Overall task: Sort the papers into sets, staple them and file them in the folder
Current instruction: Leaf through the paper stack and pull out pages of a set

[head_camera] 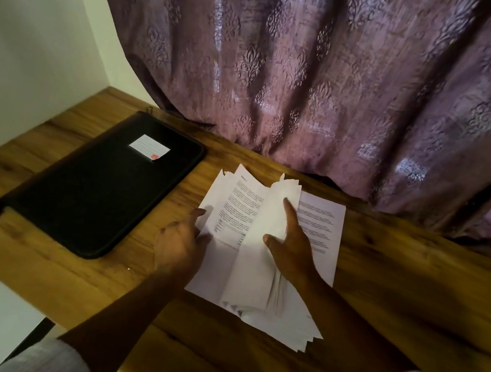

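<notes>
Papers (319, 224) lie in one loose stack mid-worktop (401, 277), just under the curtain (322, 68), edges fanned at the near corner, nothing squared off yet. Folder (97, 187) lies zipped and flat toward the left end, near the stack but apart from it, label (149, 147) up: parked until there are sets to file. No stapler in sight.

Right hand (289, 248): fingers released and straight, thumb spread on the blank back of a turned-up bundle (259, 253), index along its top edge, propping it so the printed page underneath can be read. Other fingers hidden behind the sheets.

Left hand (179, 246): index and thumb on the stack's left edge, most likely steadying it so it doesn't slide; pinching or only pressing, I cannot tell.

My read: sorting stage, early, no sets pulled out
</notes>
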